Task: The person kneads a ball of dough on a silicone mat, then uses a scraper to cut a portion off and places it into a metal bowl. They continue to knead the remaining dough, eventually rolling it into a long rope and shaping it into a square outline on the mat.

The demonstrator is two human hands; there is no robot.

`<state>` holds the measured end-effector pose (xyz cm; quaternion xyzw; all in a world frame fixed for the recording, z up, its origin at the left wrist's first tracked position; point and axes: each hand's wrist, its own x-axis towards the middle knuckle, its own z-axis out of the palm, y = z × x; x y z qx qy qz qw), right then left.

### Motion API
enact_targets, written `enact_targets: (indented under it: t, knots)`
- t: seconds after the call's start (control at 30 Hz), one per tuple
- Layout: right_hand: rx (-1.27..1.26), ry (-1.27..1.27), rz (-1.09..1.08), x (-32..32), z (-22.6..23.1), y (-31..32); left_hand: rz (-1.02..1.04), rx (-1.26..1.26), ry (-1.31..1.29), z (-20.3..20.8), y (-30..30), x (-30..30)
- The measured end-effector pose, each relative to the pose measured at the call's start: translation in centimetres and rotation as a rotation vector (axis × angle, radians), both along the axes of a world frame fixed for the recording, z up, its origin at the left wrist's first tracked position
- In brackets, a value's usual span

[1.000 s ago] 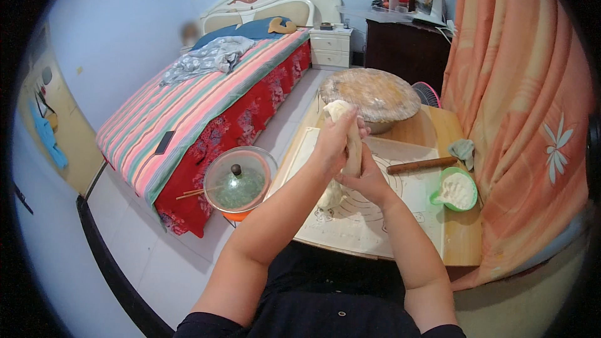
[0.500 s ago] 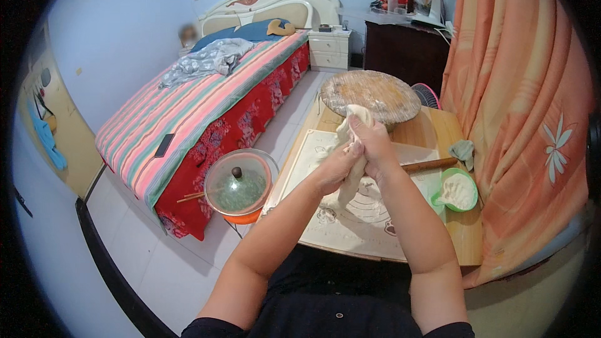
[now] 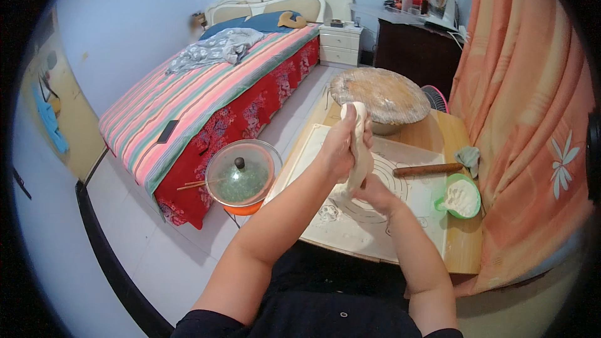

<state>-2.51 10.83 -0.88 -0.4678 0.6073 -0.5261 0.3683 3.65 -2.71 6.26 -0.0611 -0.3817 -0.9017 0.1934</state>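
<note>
On the pale wooden table [image 3: 464,250] lies a cream rectangular mat printed with circles [image 3: 312,150]; over it, a long, white strip of dough [image 3: 361,156] is held up, far to near. The left hand [image 3: 340,147] grips its far part; the right hand [image 3: 377,194] is at its near end, grip unclear. Even, gentle pressure would probably avoid thin spots.

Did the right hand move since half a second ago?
Yes: the right hand moved down the picture, away from the covered bowl, and is now lower in view than the rolling pin.
</note>
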Motion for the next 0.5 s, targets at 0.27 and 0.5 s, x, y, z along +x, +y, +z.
enact_targets:
  t: [0.27, 0.5]
  knots:
    - [-0.236, -0.421, -0.313, -0.4, 3.5, -1.9, 0.028, -0.178, 0.098, 3.5, -0.6, 0.2]
    - [-0.218, -0.360, -0.347, -1.1, 5.3, -3.3, -0.089, -0.700, -0.326, -6.3, 2.8, 3.0]
